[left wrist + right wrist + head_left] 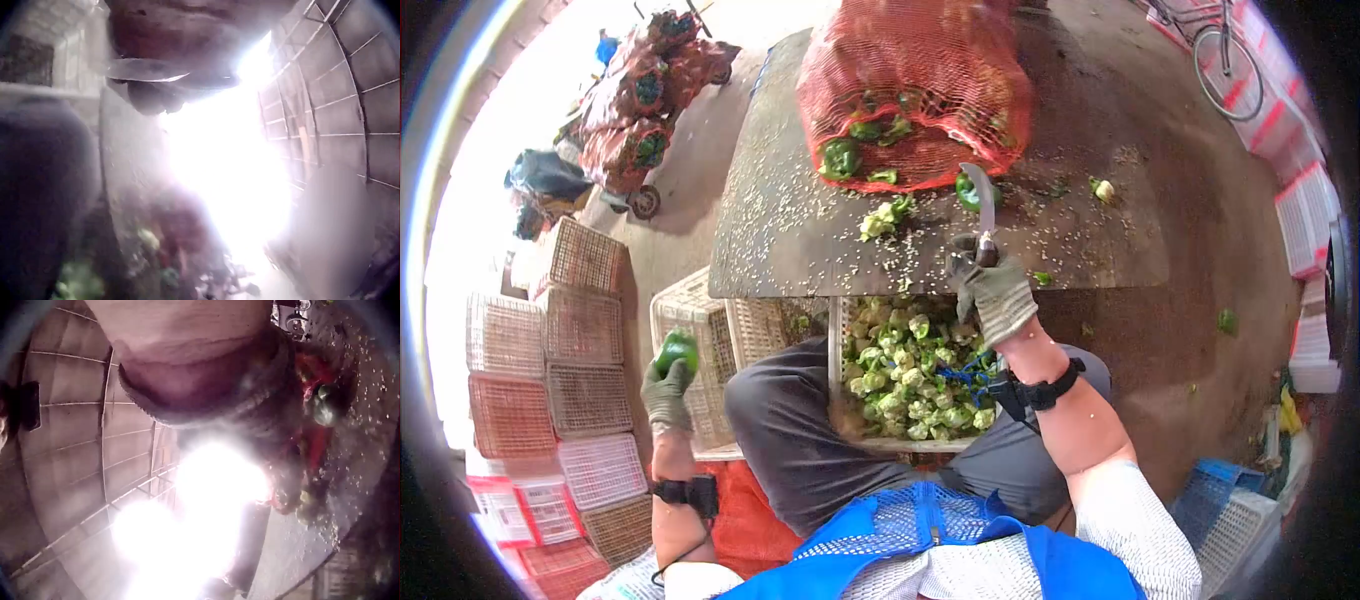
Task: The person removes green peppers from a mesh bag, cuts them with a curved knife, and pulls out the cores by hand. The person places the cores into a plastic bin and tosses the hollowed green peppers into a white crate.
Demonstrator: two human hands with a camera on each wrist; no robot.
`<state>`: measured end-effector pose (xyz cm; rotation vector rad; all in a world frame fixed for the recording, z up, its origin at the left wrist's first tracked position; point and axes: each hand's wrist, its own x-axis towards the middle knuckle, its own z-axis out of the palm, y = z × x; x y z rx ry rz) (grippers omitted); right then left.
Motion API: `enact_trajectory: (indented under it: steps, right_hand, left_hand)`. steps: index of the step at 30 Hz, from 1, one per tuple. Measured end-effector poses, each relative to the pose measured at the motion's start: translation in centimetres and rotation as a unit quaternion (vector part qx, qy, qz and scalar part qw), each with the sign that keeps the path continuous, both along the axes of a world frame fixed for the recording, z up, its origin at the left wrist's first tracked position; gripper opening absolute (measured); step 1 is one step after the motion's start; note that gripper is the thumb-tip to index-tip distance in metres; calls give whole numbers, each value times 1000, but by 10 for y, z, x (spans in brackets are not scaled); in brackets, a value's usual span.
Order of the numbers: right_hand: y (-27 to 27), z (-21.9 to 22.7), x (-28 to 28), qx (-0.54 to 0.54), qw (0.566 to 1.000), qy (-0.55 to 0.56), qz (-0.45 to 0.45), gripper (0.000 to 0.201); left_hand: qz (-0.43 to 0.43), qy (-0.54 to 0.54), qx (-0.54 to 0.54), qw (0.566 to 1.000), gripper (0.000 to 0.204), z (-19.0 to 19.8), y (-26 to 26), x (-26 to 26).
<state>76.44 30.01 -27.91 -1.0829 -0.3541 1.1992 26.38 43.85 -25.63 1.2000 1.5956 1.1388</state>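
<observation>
In the head view my gloved left hand grips a green bell pepper out to the left, over the crates there. My gloved right hand holds a curved knife by its dark handle, blade pointing up and away over the board's near edge. Just behind the blade, another green pepper lies at the mouth of a red mesh bag. Between my knees stands a crate full of pale green pepper cores. Glare and blur hide most of both wrist views.
The grey board is strewn with seeds, with a loose core on it. A white crate stands at its left corner, near stacked crates. Loaded mesh bags sit on a cart further back. A bicycle stands far right.
</observation>
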Motion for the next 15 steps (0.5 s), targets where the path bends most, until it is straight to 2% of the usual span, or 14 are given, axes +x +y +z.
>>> enact_trajectory:
  steps: [1, 3, 4, 5, 6, 7, 8, 9, 10, 11, 12, 13, 14, 15]
  right_hand:
    - [-5, 6, 2, 1, 1000, 7, 2, 29]
    - [-12, 12, 2, 31, 999, 8, -11, 29]
    - [-18, 20, 3, 45, 999, 22, -17, 29]
    - [-21, 24, 7, 59, 997, 34, -26, 29]
    - [-21, 23, 13, 81, 996, 19, -45, 29]
    - [-25, 22, 19, 78, 995, 29, -63, 28]
    - [-30, 21, 25, 74, 993, 38, -78, 28]
    - [-31, 22, 31, 73, 992, 45, -93, 29]
    - [-28, 32, 34, 9, 991, 13, -135, 29]
    - [-26, 26, 40, 43, 986, 30, -157, 29]
    - [-26, 31, 44, 27, 986, 32, -162, 28]
    - [-28, 36, 48, 10, 985, 33, -167, 28]
    - [-29, 34, 50, 24, 984, 23, -173, 28]
    - [-31, 32, 50, 37, 983, 11, -178, 28]
  left_hand:
    - [29, 23, -9, 999, 36, -16, 11, -35]
    - [-16, 230, -54, 972, 53, -53, 39, -94]
    - [15, 277, -120, 953, 70, 1, 9, -11]
    - [-29, 392, -62, 917, 78, 17, 4, 25]
    - [-53, 535, 3, 843, 79, -10, 25, 21]
    - [-102, 448, -57, 886, 85, 22, 11, 94]
    - [-169, 397, -139, 891, 78, 47, 7, 158]
    - [-249, 333, -88, 905, 72, 9, 27, 168]
    - [-298, 235, -86, 921, 72, -7, 30, 211]
    - [-334, 196, -127, 913, 68, -1, 20, 268]
    - [-352, 175, -75, 916, 55, -23, 18, 312]
    - [-393, 230, -72, 887, 45, -12, 11, 359]
    - [-418, 114, -136, 891, 48, -14, 10, 401]
    - [-383, 143, -192, 892, 47, -27, 17, 438]
